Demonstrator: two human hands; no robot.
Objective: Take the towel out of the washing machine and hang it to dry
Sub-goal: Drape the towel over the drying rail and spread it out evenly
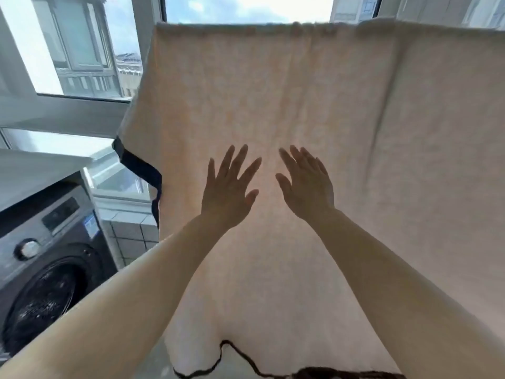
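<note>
A large cream towel (287, 86) with a dark trimmed edge hangs spread out in front of the window, draped over a line or rod hidden along its top. My left hand (228, 191) and my right hand (307, 184) are both raised side by side at the towel's middle, fingers spread, palms facing the cloth; I cannot tell whether they touch it. Neither hand holds anything. The dark front-loading washing machine (46, 258) stands at the lower left with its round door shut.
An open white window frame (68, 110) is at the upper left, with buildings outside. A tiled white wall ledge (128, 228) runs between the machine and the towel. A white shelf or counter (32, 170) sits above the machine.
</note>
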